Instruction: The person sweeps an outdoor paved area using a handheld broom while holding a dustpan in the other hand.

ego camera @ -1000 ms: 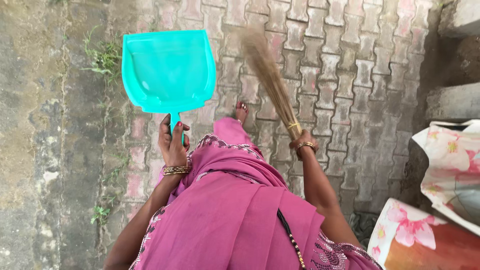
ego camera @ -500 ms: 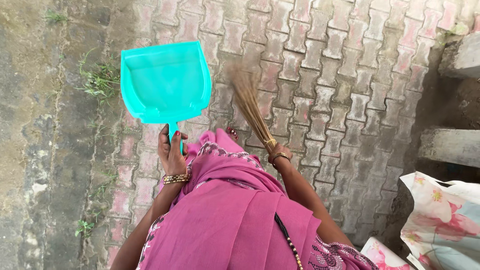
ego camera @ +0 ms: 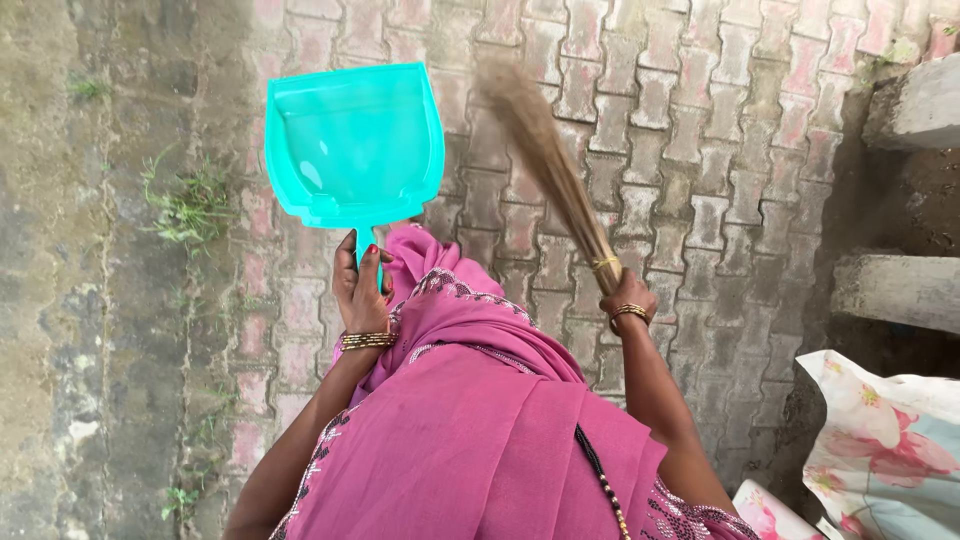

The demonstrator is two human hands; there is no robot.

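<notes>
Your left hand (ego camera: 360, 290) gripping turquoise dustpan (ego camera: 352, 145) handle, fingers wrapped, pan extending forward over brick paving (ego camera: 720, 160). Your right hand (ego camera: 628, 298) clenching broom (ego camera: 545, 160), long axis slanting forward-left, bristles just right of pan.

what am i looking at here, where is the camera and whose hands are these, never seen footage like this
There is no machine here. The camera is worn on a person's head and looks straight down, so you see their own arms and pink garment from above. The left hand, with gold bangles at the wrist, grips the handle of a turquoise plastic dustpan, held out over the ground. The right hand grips the bound end of a straw broom; its bristles look blurred. Below is a pavement of interlocking pinkish bricks, with a rough concrete strip and a few weeds on the left. On the right are concrete steps and a flowered cloth.
</notes>
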